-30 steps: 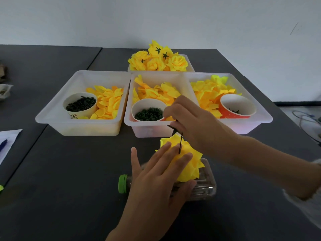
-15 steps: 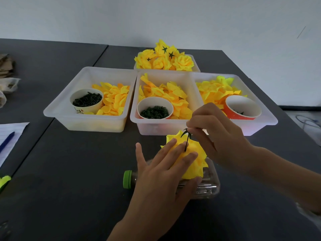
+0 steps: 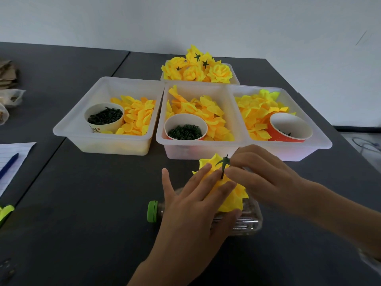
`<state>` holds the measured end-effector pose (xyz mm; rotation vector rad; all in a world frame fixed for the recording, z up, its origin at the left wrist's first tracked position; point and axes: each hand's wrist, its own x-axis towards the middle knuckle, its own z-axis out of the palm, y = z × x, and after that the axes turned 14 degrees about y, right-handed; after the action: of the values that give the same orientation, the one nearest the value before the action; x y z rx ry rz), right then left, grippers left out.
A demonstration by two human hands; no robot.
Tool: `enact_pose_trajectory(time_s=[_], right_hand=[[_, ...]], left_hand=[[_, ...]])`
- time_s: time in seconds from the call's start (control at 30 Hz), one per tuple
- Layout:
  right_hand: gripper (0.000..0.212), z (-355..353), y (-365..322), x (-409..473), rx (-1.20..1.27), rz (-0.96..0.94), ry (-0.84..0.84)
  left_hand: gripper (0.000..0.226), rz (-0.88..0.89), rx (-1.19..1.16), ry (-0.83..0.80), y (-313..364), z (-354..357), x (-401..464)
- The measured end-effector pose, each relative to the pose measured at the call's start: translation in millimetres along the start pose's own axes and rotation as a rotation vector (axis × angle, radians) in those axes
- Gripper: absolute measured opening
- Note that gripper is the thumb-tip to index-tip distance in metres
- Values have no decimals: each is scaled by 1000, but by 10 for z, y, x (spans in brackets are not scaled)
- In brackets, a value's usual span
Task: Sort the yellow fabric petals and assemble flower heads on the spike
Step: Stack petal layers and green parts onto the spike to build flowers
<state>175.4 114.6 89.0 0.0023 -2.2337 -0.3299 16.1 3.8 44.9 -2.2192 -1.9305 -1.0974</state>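
A stack of yellow fabric petals (image 3: 231, 198) sits on a thin dark spike (image 3: 222, 172) that stands up from a clear plastic bottle (image 3: 245, 219) lying on its side. A small green star-shaped calyx (image 3: 223, 162) is at the top of the spike. My left hand (image 3: 198, 205) lies flat over the petals with straight fingers pressing them down. My right hand (image 3: 255, 172) pinches the spike just under the calyx.
Three clear bins behind hold loose yellow petals: left bin (image 3: 72, 124), middle bin (image 3: 162, 139), right bin (image 3: 321, 141), each with a paper cup of green parts. A back bin (image 3: 235, 75) holds finished flowers. Paper and a pen (image 3: 9, 164) lie far left.
My right hand moved right and lower along the spike with the calyx. The left hand kept pressing the petals. The view shifted slightly.
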Motion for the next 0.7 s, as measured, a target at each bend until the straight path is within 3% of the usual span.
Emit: enact_pose_trajectory(time_s=[0.13, 0.2, 0.3, 0.37, 0.5, 0.7], right_hand=[[17, 16, 23, -51, 51, -9, -26], [15, 25, 13, -81, 138, 73, -36], [17, 13, 4, 10, 270, 591, 56], [18, 12, 63, 98, 398, 854, 28], [7, 54, 127, 175, 466, 864, -275], [6, 94, 111, 151, 455, 973, -329]], left_hand=[[50, 6, -2, 11, 9, 2, 3], [48, 10, 1, 15, 9, 3, -2], [47, 8, 29, 6, 12, 0, -14], [48, 9, 46, -5, 11, -3, -22], [46, 20, 90, -22, 8, 6, -26], [47, 41, 152, -55, 21, 19, -63]])
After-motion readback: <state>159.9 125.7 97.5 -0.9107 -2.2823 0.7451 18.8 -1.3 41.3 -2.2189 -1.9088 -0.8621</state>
